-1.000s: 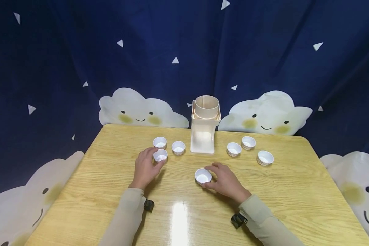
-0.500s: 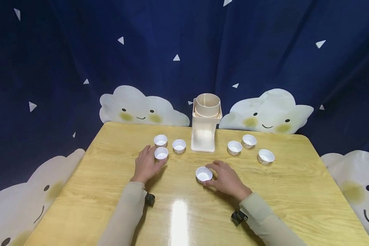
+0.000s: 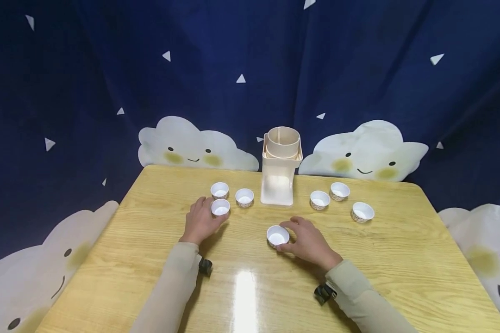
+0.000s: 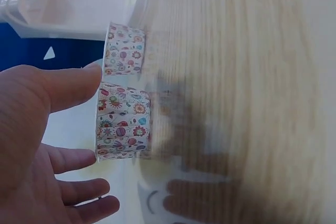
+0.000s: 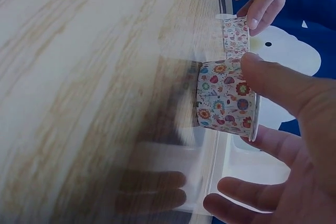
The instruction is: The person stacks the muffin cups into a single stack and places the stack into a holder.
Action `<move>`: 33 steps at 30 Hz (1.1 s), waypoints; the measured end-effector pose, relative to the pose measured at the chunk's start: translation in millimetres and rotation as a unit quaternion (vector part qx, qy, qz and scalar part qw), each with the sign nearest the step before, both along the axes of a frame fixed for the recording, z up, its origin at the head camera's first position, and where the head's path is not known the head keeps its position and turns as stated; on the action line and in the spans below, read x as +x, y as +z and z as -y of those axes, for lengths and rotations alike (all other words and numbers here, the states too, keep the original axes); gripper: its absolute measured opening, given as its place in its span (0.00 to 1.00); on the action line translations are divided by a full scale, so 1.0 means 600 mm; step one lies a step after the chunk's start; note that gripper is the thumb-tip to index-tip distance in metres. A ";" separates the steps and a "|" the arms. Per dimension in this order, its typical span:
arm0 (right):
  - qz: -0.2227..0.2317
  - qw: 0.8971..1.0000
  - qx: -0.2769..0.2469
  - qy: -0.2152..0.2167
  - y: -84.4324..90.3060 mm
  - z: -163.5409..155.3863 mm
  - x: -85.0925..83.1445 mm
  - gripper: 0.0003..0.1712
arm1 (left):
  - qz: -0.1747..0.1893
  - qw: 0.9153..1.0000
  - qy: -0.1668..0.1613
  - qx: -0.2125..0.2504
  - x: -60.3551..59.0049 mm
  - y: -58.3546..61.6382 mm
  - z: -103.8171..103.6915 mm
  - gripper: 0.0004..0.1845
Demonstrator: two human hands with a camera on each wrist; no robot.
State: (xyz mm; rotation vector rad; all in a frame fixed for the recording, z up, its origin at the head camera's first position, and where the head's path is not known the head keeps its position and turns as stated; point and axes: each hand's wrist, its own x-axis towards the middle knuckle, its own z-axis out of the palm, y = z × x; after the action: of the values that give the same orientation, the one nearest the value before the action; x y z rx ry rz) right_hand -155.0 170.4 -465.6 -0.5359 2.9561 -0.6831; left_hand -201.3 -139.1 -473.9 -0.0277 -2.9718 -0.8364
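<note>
Two small white paper cups with floral sides are in my hands on the wooden table (image 3: 150, 259). My left hand (image 3: 209, 215) curls round one cup (image 3: 220, 207) at the left; in the left wrist view its thumb (image 4: 71, 85) lies at the cup's (image 4: 123, 121) rim, with the fingers below. My right hand (image 3: 292, 237) holds another cup (image 3: 278, 236) near the table's middle; in the right wrist view the thumb (image 5: 273, 82) presses that cup's (image 5: 223, 98) side. A cream dispenser (image 3: 280, 173) stands behind both.
Two more cups (image 3: 219, 189) (image 3: 244, 197) sit just beyond my left hand. Three others (image 3: 319, 200) (image 3: 340, 191) (image 3: 362, 212) stand to the right of the dispenser. A dark blue curtain with cloud faces (image 3: 191, 148) hangs behind the table.
The head view has shifted slightly. Both hands keep hold of their cups in about the same places.
</note>
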 end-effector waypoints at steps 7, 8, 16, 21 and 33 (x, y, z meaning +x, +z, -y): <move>-0.005 1.000 0.009 -0.002 -0.002 -0.011 0.001 0.37 | 0.003 1.000 -0.007 0.011 -0.007 -0.004 -0.008 0.39; -0.005 1.000 0.010 -0.002 -0.001 -0.013 0.001 0.37 | 0.005 1.000 -0.009 0.013 -0.009 -0.004 -0.010 0.39; -0.003 1.000 0.003 0.002 0.001 -0.007 -0.002 0.37 | -0.001 1.000 -0.015 0.017 -0.009 -0.003 -0.004 0.35; -0.002 1.000 0.005 0.004 -0.002 -0.001 -0.001 0.37 | 0.003 1.000 -0.017 0.010 -0.006 -0.007 0.002 0.33; -0.013 1.000 0.010 0.008 -0.002 -0.001 0.000 0.37 | -0.007 0.999 -0.012 0.030 -0.005 -0.010 0.009 0.34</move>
State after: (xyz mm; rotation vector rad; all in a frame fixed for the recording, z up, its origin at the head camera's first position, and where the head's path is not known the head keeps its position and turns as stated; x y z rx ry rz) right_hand -155.0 170.7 -467.0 -0.5696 2.9774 -0.6484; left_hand -204.1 -144.3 -479.7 -0.0669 -2.9384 -0.9240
